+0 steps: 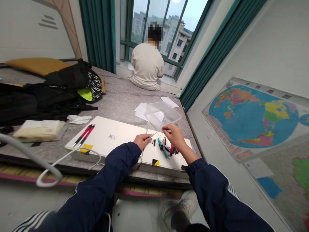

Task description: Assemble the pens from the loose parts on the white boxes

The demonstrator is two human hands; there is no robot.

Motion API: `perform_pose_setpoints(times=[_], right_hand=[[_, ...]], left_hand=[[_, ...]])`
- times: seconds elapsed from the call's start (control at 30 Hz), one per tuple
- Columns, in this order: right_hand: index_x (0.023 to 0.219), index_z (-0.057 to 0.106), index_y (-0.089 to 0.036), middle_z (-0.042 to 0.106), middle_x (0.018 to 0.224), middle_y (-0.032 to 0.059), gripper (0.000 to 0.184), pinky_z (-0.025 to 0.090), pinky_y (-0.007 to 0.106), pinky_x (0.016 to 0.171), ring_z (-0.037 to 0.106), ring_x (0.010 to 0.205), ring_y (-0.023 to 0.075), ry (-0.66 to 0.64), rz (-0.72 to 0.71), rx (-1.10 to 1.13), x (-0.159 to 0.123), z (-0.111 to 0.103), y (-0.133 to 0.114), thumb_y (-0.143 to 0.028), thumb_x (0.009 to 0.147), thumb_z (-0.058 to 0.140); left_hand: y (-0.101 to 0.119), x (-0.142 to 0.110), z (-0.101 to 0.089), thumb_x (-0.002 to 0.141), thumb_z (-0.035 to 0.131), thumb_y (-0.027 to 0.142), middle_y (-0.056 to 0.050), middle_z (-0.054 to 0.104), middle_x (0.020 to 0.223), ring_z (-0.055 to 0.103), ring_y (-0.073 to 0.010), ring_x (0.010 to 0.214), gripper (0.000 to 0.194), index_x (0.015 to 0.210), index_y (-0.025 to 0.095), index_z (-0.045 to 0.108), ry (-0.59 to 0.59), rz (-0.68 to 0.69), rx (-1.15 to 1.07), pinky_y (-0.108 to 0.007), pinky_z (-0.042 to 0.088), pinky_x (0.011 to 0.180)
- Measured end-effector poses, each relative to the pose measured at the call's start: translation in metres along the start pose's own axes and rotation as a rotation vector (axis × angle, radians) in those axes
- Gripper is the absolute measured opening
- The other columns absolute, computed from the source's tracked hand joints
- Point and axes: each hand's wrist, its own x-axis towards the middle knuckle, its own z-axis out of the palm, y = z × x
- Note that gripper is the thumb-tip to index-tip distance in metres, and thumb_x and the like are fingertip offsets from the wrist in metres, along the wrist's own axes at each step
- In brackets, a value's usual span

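My left hand (142,141) is closed in a pinch around a thin, pale, rod-like pen part (153,133). Its far end reaches toward my right hand (172,133), whose fingertips are pinched together. Whatever sits between those right fingertips is too small to make out. Below both hands, a loose group of pen parts lies on the right white box (147,158): teal barrels (163,148), red and black pieces (173,149) and small black clips (154,142). Two red and black pens (84,135) lie side by side on the left white box (103,129).
A clear plastic tray (166,112) stands behind the boxes, by white papers (140,111). At left are a tissue pack (38,130), black bags (48,96) and a white cable (58,161). Another person (147,62) sits facing the window. A world map (253,112) hangs at right.
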Motion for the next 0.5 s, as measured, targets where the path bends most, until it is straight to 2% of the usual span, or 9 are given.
perform_pose_setpoints(times=[0.2,0.5], right_hand=[[0.085,0.068,-0.018,0.065,0.083,0.0049,0.016,0.046,0.025,0.071,0.059,0.078,0.0151,0.000,-0.078,-0.036,-0.0042,0.0025,-0.0006,-0.012,0.080,0.054],[0.087,0.068,-0.017,0.064,0.083,0.0047,0.017,0.045,0.026,0.074,0.058,0.078,0.0148,-0.055,-0.074,-0.070,-0.0036,0.0050,-0.0003,-0.010,0.079,0.055]], left_hand=[[-0.0033,0.0001,0.0031,0.080,0.057,0.031,-0.006,0.071,0.100,0.064,-0.0183,0.086,0.030,0.102,0.016,0.071,0.012,0.021,-0.019,-0.028,0.047,0.078],[0.0000,-0.0018,0.0023,0.079,0.057,0.031,-0.004,0.072,0.096,0.064,-0.0173,0.082,0.028,0.100,0.018,0.071,-0.023,0.029,-0.014,-0.027,0.048,0.076]])
